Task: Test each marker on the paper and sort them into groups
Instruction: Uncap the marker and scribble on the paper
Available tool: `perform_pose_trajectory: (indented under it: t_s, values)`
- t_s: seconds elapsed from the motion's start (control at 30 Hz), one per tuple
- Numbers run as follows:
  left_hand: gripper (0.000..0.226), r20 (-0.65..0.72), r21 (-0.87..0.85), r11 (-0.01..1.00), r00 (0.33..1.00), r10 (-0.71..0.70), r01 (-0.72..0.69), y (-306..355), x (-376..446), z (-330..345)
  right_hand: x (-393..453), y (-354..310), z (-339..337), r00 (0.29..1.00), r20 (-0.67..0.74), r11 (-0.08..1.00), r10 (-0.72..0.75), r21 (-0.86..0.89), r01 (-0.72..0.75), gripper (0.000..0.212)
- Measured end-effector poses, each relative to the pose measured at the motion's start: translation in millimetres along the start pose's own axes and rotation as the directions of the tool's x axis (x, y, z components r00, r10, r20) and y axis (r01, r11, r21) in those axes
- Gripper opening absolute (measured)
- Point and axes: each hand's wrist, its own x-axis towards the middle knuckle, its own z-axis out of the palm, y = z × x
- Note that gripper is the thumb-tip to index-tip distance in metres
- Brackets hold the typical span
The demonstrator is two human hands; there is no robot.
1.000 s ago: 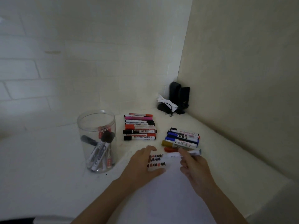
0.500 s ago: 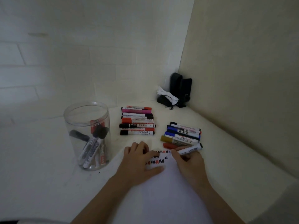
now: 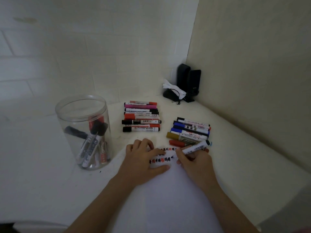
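Jar (image 3: 82, 132) with a few markers inside sits left on the tabletop (image 3: 42, 165), two marker rows (image 3: 141, 116) (image 3: 190, 132) behind the paper (image 3: 168, 199), speakers (image 3: 188, 81) back in the corner.

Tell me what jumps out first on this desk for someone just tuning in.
Two hands meet at the front centre: the right hand presses a white marker to the paper beside rows of red and black test marks, while the left hand pins the sheet. Behind lie two sorted marker piles, with a clear jar at left.
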Motion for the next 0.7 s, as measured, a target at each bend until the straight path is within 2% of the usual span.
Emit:
perform_pose_trajectory:
  t_s: [0.33, 0.5, 0.7]
  values:
    - [0.069, -0.03, -0.033, 0.999, 1.0, 0.004, -0.005, -1.2, 0.0, 2.1, -0.9, 0.5, -0.5, 1.0, -0.002, 1.0, -0.001, 0.009, 0.001, 0.014]
    - [0.07, -0.015, -0.019, 1.0, 1.0, -0.002, 0.002, -0.3, -0.6, 0.3, -1.8, -0.8, -0.2, 1.0, -0.012, 1.0, -0.006, 0.006, 0.006, 0.008]
    - [0.074, 0.006, -0.021, 1.0, 1.0, -0.012, 0.012, 2.0, 0.0, -3.4, -2.3, -1.3, 0.4, 1.0, -0.007, 1.0, -0.009, 0.011, 0.009, 0.011]
